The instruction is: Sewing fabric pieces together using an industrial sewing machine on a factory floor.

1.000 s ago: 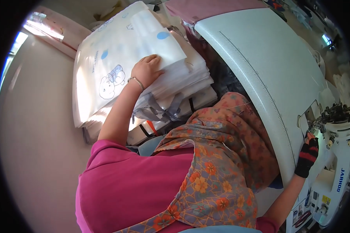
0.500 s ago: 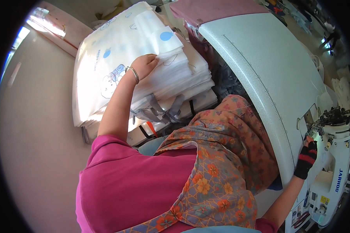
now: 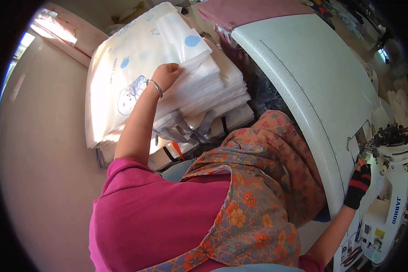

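Nearest is a grey-and-orange flowered fabric apron (image 3: 245, 208) over a magenta sleeve (image 3: 154, 208). The right hand (image 3: 361, 173), in a black-and-red fingerless glove (image 3: 357, 195), has its fingertips beside the metal parts of a white sewing machine (image 3: 396, 197); I cannot tell whether it grips anything. Grey fabric straps (image 3: 205, 125) hang against a thick stack of white sheets (image 3: 197, 88). Uppermost lies a bear-printed white sheet (image 3: 149, 50), its near edge pinched in the left hand (image 3: 167, 76). Beyond, dusky-pink cloth (image 3: 254, 12) lies at the far end of a pale, smooth worktable (image 3: 303, 59)
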Demonstrator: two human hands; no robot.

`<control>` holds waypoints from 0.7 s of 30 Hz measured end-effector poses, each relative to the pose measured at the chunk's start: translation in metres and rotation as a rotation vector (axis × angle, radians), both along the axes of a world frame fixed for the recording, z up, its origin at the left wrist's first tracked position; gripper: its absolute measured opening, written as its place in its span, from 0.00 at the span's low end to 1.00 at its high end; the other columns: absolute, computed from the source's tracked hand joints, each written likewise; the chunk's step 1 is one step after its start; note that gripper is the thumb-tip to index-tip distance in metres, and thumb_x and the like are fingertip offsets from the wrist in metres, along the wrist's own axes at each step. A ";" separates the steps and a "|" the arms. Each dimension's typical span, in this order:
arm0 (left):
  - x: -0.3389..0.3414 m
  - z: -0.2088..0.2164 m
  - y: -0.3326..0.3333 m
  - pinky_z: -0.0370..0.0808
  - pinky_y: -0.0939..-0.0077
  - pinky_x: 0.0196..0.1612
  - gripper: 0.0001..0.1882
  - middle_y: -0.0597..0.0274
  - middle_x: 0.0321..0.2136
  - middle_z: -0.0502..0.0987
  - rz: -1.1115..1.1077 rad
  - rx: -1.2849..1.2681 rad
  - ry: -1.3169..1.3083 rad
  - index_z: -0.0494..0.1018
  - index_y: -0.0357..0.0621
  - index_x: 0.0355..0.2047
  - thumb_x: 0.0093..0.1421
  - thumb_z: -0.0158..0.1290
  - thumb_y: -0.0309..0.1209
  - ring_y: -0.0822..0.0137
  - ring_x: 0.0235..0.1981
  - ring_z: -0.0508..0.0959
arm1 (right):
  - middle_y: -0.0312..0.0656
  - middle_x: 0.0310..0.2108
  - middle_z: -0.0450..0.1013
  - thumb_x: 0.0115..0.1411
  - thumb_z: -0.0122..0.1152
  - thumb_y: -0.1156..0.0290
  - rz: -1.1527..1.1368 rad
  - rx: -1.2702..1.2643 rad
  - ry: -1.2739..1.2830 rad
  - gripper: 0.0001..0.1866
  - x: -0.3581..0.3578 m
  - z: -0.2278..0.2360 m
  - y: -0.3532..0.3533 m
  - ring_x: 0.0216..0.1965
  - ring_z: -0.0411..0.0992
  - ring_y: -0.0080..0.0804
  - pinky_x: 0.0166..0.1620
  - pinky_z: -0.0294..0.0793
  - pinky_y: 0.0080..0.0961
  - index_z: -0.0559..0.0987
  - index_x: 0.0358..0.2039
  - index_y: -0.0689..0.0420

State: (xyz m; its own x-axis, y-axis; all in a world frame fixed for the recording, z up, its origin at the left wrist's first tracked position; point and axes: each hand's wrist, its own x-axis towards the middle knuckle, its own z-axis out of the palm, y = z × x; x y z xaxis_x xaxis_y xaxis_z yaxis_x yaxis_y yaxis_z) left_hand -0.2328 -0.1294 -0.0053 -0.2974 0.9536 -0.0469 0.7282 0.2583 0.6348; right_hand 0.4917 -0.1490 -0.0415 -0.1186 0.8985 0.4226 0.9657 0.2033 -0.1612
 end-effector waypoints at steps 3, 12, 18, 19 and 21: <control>0.022 0.000 -0.005 0.73 0.70 0.42 0.11 0.53 0.34 0.80 0.019 0.097 0.279 0.79 0.39 0.36 0.56 0.54 0.32 0.59 0.35 0.79 | 0.46 0.43 0.76 0.61 0.48 0.76 -0.015 -0.014 -0.023 0.11 0.002 0.002 -0.001 0.45 0.73 0.43 0.51 0.70 0.32 0.79 0.40 0.57; 0.039 -0.023 -0.012 0.73 0.67 0.48 0.11 0.62 0.44 0.77 -0.148 0.321 0.781 0.76 0.43 0.37 0.55 0.53 0.33 0.58 0.44 0.76 | 0.46 0.43 0.75 0.60 0.49 0.78 -0.011 -0.004 -0.035 0.11 -0.001 0.004 0.000 0.45 0.73 0.43 0.51 0.70 0.32 0.79 0.40 0.57; 0.042 -0.007 -0.007 0.75 0.65 0.44 0.10 0.58 0.42 0.77 -0.185 0.176 0.778 0.77 0.47 0.37 0.56 0.50 0.34 0.55 0.41 0.77 | 0.46 0.43 0.75 0.60 0.49 0.79 0.000 0.007 -0.026 0.12 0.000 0.004 -0.003 0.46 0.73 0.42 0.51 0.70 0.31 0.78 0.42 0.57; 0.039 -0.007 -0.004 0.75 0.65 0.44 0.10 0.58 0.42 0.77 -0.186 0.175 0.779 0.77 0.47 0.37 0.56 0.50 0.34 0.55 0.41 0.77 | 0.46 0.43 0.75 0.60 0.49 0.79 0.007 0.010 -0.038 0.12 0.000 0.004 -0.004 0.46 0.73 0.42 0.51 0.70 0.31 0.78 0.42 0.57; 0.028 -0.007 0.000 0.74 0.63 0.42 0.11 0.53 0.37 0.78 -0.088 0.090 0.658 0.77 0.48 0.37 0.57 0.50 0.35 0.53 0.37 0.78 | 0.45 0.43 0.75 0.60 0.49 0.79 0.001 0.009 -0.032 0.12 0.000 0.003 -0.003 0.46 0.73 0.42 0.52 0.69 0.31 0.78 0.42 0.57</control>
